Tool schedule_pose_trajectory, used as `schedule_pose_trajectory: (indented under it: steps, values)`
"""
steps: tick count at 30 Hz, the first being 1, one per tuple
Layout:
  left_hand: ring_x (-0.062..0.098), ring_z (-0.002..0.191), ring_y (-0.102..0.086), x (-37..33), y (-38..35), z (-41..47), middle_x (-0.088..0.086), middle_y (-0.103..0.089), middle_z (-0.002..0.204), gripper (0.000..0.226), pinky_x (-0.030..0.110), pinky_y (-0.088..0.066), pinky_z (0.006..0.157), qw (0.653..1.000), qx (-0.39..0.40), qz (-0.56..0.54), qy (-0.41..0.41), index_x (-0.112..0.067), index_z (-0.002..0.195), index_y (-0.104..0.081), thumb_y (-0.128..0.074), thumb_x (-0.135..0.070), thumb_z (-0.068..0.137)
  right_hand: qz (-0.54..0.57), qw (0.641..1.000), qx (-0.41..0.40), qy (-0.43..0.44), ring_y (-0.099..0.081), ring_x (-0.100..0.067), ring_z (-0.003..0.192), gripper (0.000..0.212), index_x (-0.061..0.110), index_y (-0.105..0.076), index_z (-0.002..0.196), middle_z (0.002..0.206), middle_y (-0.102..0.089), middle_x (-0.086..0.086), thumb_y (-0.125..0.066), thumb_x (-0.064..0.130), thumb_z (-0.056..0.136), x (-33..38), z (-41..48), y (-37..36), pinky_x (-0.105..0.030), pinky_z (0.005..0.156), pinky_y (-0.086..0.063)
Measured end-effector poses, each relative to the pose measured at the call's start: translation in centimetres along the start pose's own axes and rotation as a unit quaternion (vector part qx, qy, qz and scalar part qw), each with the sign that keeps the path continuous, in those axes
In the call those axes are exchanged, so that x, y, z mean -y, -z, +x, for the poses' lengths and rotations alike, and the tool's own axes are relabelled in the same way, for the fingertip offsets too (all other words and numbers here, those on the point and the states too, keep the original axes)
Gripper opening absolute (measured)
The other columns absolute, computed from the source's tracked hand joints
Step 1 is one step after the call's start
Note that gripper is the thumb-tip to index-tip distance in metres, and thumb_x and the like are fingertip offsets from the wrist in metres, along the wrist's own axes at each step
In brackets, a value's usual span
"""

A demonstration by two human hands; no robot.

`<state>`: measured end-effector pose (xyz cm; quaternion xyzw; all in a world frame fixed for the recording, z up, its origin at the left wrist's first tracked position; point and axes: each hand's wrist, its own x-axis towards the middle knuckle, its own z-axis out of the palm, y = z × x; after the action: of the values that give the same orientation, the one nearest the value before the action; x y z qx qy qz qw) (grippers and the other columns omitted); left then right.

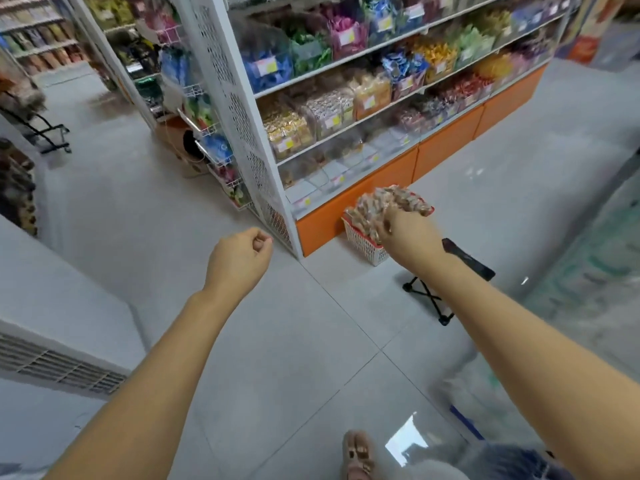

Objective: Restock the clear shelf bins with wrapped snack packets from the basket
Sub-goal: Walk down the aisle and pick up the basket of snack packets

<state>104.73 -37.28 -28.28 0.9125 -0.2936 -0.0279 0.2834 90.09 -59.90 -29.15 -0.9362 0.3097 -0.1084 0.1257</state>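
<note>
A white lattice basket (363, 242) with a red rim stands on the floor against the orange base of the shelf unit. It is heaped with wrapped snack packets (398, 199) in tan and pink. Clear shelf bins (332, 174) line the lowest shelf just above it, and fuller bins (287, 133) sit on the shelves higher up. My right hand (407, 233) is stretched out in front of the basket, back up, fingers curled down over the packets; what they grip is hidden. My left hand (242, 258) hovers over the floor to the left in a loose fist, holding nothing.
A black folding stool (467, 263) stands right of the basket, partly behind my right arm. The shelf's perforated white end panel (242, 116) carries wire racks of goods. A white cabinet (69, 306) fills the lower left. My sandalled foot (358, 455) is on the grey tiles.
</note>
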Motion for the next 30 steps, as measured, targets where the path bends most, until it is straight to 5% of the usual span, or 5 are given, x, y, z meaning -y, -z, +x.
schedule_pose_trajectory:
  steps: [4,8,13,18,30]
  values:
    - [0.018,0.077,-0.063,-0.5,-0.9,6.8,-0.005,-0.067,0.078,0.014,0.034,-0.051,0.072,1.0,0.003,-0.013,-0.001,-0.022,0.086,-0.063,-0.052,-0.028,0.092,0.0,1.0,0.005,-0.027,-0.049,-0.029,0.072,0.034,0.006,-0.049,0.079,0.075,-0.054,-0.011,-0.037,0.029,0.1,-1.3,6.3,-1.1,-0.028,0.05,-0.027]
    - [0.013,0.073,-0.059,-1.2,-2.6,12.6,-0.005,-0.065,0.08,0.015,0.028,-0.046,0.066,0.999,0.021,-0.026,-0.017,-0.019,0.096,-0.065,-0.052,-0.025,0.093,0.004,1.0,-0.011,-0.029,-0.049,-0.031,0.096,0.036,0.001,-0.06,0.088,0.09,-0.059,-0.015,-0.039,0.028,0.099,-2.9,11.7,-2.1,-0.037,0.072,-0.042]
    - [0.002,0.072,-0.055,-1.7,-5.3,19.8,-0.013,-0.059,0.08,0.013,0.027,-0.047,0.068,0.994,0.057,-0.074,-0.052,-0.02,0.101,-0.062,-0.053,-0.026,0.095,-0.03,0.998,-0.009,-0.058,-0.053,-0.03,0.085,0.031,0.006,-0.065,0.106,0.089,-0.062,-0.013,-0.041,0.022,0.096,-4.7,17.9,-4.1,-0.034,0.066,-0.045]
    - [0.009,0.079,-0.058,-2.0,-7.9,27.7,-0.006,-0.061,0.086,0.019,0.028,-0.046,0.072,0.985,0.113,-0.089,-0.1,-0.018,0.109,-0.061,-0.054,-0.029,0.094,-0.051,0.991,-0.022,-0.119,-0.053,-0.032,0.087,0.028,0.0,-0.061,0.088,0.085,-0.06,-0.017,-0.041,0.018,0.096,-6.5,23.2,-4.8,-0.033,0.066,-0.039]
    - [0.018,0.073,-0.057,-6.8,-14.1,42.0,-0.002,-0.059,0.085,0.019,0.029,-0.045,0.065,0.961,0.212,-0.049,-0.171,-0.02,0.108,-0.062,-0.052,-0.017,0.092,-0.032,0.969,-0.026,-0.245,-0.048,-0.029,0.077,0.032,-0.001,-0.058,0.091,0.083,-0.059,-0.015,-0.044,0.027,0.099,-11.1,32.1,-4.9,-0.031,0.061,-0.034]
